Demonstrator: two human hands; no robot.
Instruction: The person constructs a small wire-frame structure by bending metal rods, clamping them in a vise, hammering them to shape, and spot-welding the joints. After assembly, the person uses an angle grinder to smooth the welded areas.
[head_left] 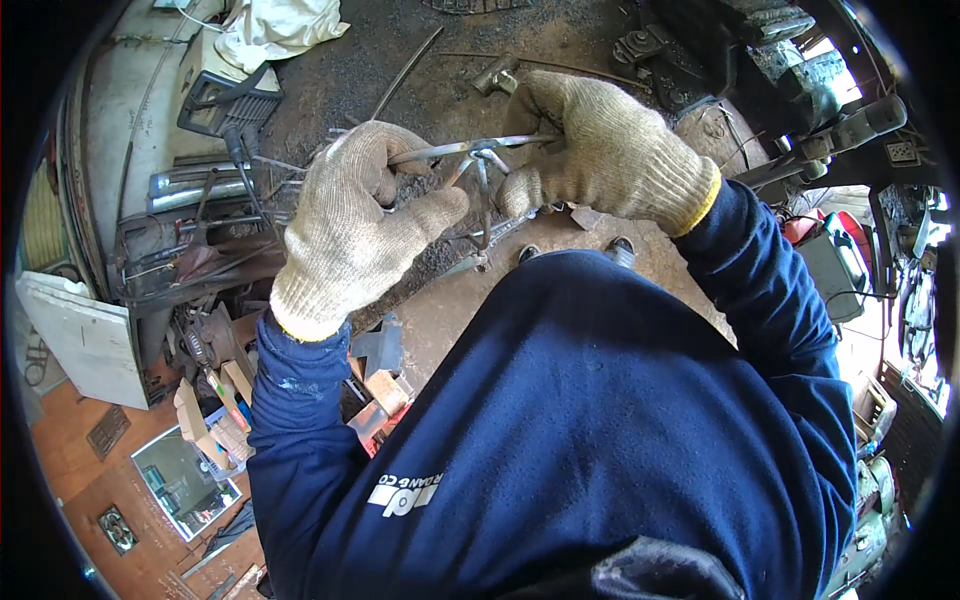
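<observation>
My left hand [345,215] and my right hand [615,150] both wear beige knitted work gloves with yellow cuff edges. Between them is a bent metal rod piece [455,150], grey, with thin bars joining near its middle and one hanging down. The fingers of my left hand curl round its left end, the thumb stretched below. At the other end, my right hand is closed on the rod, its thumb pointing down beside the joint. Gloved fingers hide both rod ends. A hammer [495,75] lies on the dirt floor beyond my right hand.
A boxy machine [225,90] with a white cloth [280,30] stands far left. Metal bars and pipes [205,185] pile up beside my left hand. A pale panel [85,325] leans at left. A dark metal machine part [840,130] juts in from the right.
</observation>
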